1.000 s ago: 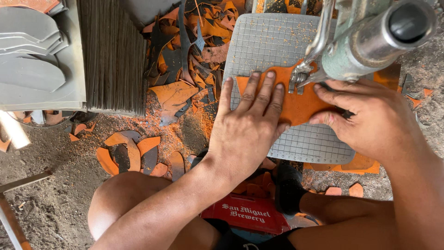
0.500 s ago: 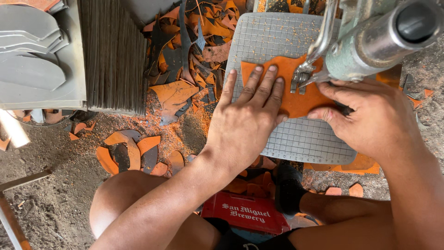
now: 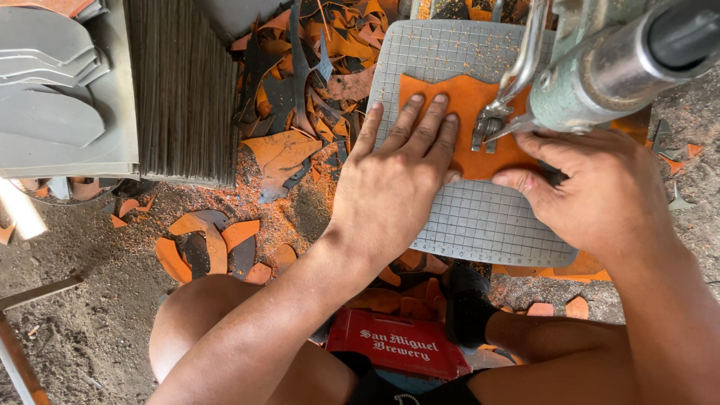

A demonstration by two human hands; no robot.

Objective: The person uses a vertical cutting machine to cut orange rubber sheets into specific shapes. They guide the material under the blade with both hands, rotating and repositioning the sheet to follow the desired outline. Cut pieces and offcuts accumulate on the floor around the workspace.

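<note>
An orange rubber sheet (image 3: 469, 101) lies on a grey gridded cutting mat (image 3: 480, 217) under the metal head of a cutting machine (image 3: 600, 67). My left hand (image 3: 394, 176) presses flat on the sheet's left part, fingers spread. My right hand (image 3: 592, 191) holds the sheet's right edge, thumb on top, just below the machine's foot (image 3: 486, 129).
Orange and dark scraps (image 3: 300, 82) pile on the dirt floor left of the mat. A stack of grey sole-shaped pieces (image 3: 52, 90) and a block of stacked dark sheets (image 3: 184, 90) stand at the left. A red crate (image 3: 397, 345) sits between my legs.
Both hands have slid the orange sheet a little upward and left under the machine's foot; the camera has shifted slightly.
</note>
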